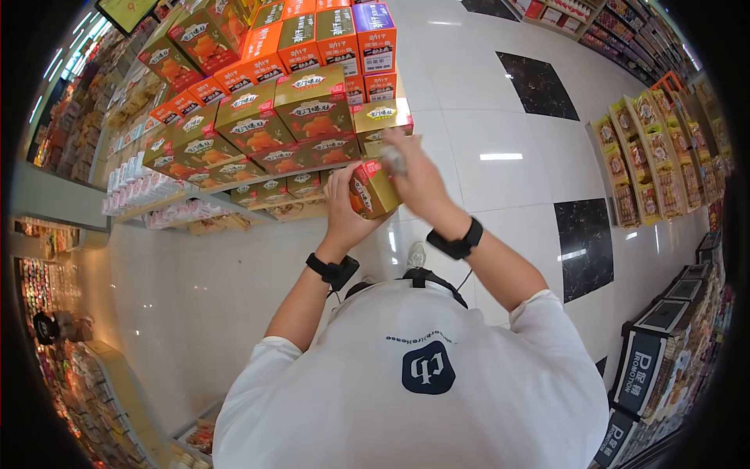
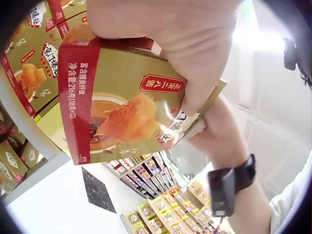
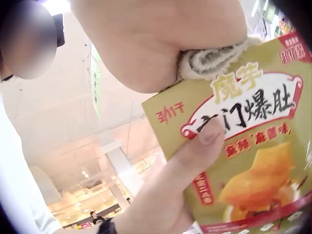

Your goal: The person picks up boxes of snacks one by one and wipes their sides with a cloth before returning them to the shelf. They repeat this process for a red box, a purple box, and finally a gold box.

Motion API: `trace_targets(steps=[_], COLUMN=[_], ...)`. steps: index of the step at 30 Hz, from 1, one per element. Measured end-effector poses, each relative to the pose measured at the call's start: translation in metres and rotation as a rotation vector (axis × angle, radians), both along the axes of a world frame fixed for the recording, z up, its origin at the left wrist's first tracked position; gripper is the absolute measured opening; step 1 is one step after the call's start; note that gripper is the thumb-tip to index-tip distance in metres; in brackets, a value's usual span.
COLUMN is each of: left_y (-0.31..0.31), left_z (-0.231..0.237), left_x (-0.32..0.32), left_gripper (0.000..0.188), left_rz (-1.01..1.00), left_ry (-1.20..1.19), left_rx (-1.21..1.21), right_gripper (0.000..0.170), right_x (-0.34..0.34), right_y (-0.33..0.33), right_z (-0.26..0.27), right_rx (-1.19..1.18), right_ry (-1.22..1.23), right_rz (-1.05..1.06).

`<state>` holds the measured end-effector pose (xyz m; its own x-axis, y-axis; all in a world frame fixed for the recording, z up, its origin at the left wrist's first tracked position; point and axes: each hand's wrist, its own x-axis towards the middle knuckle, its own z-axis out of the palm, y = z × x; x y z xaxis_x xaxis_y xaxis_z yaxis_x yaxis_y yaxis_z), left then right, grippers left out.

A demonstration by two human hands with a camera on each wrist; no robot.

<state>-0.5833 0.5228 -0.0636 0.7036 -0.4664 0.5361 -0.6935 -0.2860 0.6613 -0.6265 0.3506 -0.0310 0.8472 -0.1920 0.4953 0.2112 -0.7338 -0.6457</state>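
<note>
Tilted in front of the shelf is a gold-and-red snack box with Chinese lettering and a picture of food. My left hand grips it, thumb lying across its printed front in the right wrist view. Bunched in my right hand is a greyish-white cloth, which meets one edge of the box. In the left wrist view the box covers much of the right hand.
Matching gold boxes and orange boxes are stacked on the shelf just ahead. White packets line its left side. A rack of yellow packages stands to the right, above grey promotion bins. Tiled floor lies between.
</note>
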Motion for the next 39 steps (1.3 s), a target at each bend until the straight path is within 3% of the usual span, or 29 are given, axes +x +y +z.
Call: trace_targets(steps=[1,3,4,5,7,8,9,11,13,15,17,19,21,23,24,25,27,29,33,35,36,38,39], left_y=[0.002,0.005,0.008,0.01,0.01,0.011,0.012,0.012,0.013,0.012,0.003,0.006,0.006,0.005,0.004,0.003,0.001,-0.001,0.001,0.0,-0.001,-0.002,-0.001], left_z=[-0.004,-0.002,0.003,0.006,0.01,0.011,0.011,0.011,0.012,0.012,0.013,0.009,0.013,0.013,0.015,0.016,0.005,0.008,0.014,0.014,0.014,0.012,0.01], left_x=[0.001,0.001,-0.001,-0.002,-0.001,0.0,-0.002,-0.002,0.0,0.0,0.007,-0.001,0.0,-0.004,-0.004,-0.002,0.006,0.006,-0.001,-0.001,0.0,-0.001,-0.001], left_gripper=[0.099,0.098,0.097,0.096,0.095,0.095,0.095,0.093,0.093,0.093,0.092,0.091,0.091,0.091,0.091,0.091,0.091,0.092,0.097,0.097,0.098,0.098,0.095], left_rz=[-0.03,-0.063,-0.032,0.001,0.004,0.007,0.012,-0.009,-0.036,-0.016,-0.017,-0.02,-0.031,-0.04,-0.021,0.0,-0.012,-0.043,-0.019,0.019,0.016,0.01,-0.021], left_ry=[0.018,0.038,-0.025,-0.091,-0.101,-0.097,-0.093,-0.08,-0.081,-0.07,-0.092,-0.085,-0.07,-0.064,-0.06,-0.056,-0.034,-0.016,-0.045,-0.059,-0.04,-0.016,-0.018], left_rx=[-0.031,-0.059,-0.054,-0.051,-0.03,-0.002,0.001,-0.034,-0.048,-0.044,-0.032,-0.001,-0.004,-0.055,-0.024,0.006,0.005,0.014,0.027,0.051,0.078,0.109,0.055], right_gripper=[0.048,0.047,0.045,0.045,0.047,0.044,0.044,0.042,0.045,0.051,0.052,0.048,0.044,0.04,0.037,0.037,0.038,0.039,0.04,0.043,0.043,0.045,0.045], right_x=[-0.003,-0.011,-0.009,-0.008,0.001,-0.009,-0.015,-0.021,-0.013,-0.001,-0.008,-0.022,-0.015,-0.006,-0.002,-0.004,-0.02,-0.024,-0.009,-0.005,-0.009,-0.028,-0.031], right_y=[0.005,0.015,0.0,-0.009,-0.021,-0.003,0.01,0.025,0.005,-0.021,-0.003,0.024,0.011,-0.019,-0.028,-0.019,0.017,0.018,-0.026,-0.031,-0.023,0.008,0.005], right_z=[0.007,0.026,0.021,0.015,0.013,0.02,0.029,0.043,0.035,0.027,0.028,0.039,0.036,0.017,0.011,0.014,0.023,0.033,0.007,0.009,0.007,0.016,0.019], right_rx=[-0.006,0.027,0.192,0.192,0.423,0.176,0.179,-0.074,0.015,0.492,0.366,-0.057,-0.049,0.431,0.456,0.451,0.13,0.043,0.245,0.706,0.703,0.117,0.122], right_ry=[-0.002,-0.059,0.167,0.166,0.281,0.18,0.185,-0.14,-0.107,0.348,0.23,-0.117,-0.126,0.235,0.237,0.232,-0.06,-0.083,0.105,0.5,0.5,-0.02,-0.017], right_rz=[0.002,0.205,0.14,0.139,-0.021,-0.004,0.0,0.236,0.217,-0.026,0.059,0.262,0.274,0.043,-0.046,-0.045,0.145,0.226,0.151,-0.018,-0.014,0.207,0.203])
